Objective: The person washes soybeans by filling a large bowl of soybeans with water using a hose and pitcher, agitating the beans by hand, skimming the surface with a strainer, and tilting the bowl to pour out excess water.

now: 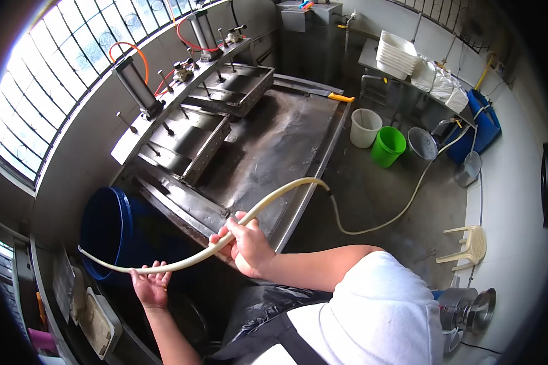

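Note:
A cream-coloured hose [286, 186] runs across the front of me, bending down at a dark joint into a thinner length along the floor. Nearer the bend, my right hand [249, 248] is closed around it, thumb on top. My left hand [151, 289] pinches the same hose close to its free end, with the fingertips raised behind it. That free end points left, over the rim of a big blue barrel [128, 225]. Beyond my right hand lies a wet metal table [274, 140] with a press frame holding two perforated metal boxes [210, 143].
An orange-handled tool [341, 97] rests at the table's far corner. On the floor stand a white bucket [365, 128], a green bucket [388, 147] and a metal basin [422, 143]. White trays [397, 55] are stacked on a side bench. A cream stool [467, 246] is by the right wall.

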Tool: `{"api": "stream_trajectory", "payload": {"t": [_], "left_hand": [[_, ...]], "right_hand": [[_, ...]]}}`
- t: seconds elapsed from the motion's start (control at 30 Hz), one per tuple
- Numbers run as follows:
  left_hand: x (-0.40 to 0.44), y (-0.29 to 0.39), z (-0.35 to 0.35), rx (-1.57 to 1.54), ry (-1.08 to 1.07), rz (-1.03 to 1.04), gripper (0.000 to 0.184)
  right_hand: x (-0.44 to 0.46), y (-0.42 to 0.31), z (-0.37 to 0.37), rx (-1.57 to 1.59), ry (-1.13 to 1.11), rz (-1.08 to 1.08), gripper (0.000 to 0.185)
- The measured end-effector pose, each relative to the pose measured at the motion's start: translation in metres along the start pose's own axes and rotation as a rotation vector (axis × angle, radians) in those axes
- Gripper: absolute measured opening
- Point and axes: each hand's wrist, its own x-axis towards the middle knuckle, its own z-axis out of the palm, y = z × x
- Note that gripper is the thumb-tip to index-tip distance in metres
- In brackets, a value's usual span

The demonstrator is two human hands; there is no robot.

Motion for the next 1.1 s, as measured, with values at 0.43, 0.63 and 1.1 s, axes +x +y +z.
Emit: {"api": "stream_trajectory", "payload": {"t": [0.43, 0.63, 1.1], "left_hand": [[-0.128, -0.063, -0.094, 0.231, 0.327, 0.274, 0.025], [-0.197, -0.093, -0.111, 0.539, 0.393, 0.416, 0.024], [-0.308, -0.249, -0.086, 1.661, 0.225, 0.938, 0.021]], "right_hand": [[-0.102, 0.008, -0.178, -0.732, -0.067, 0.835, 0.042], [-0.138, -0.008, -0.206, -0.987, -0.310, 0.845, 0.028], [-0.090, -0.143, -0.182, -1.020, -0.394, 0.288, 0.046]]}}
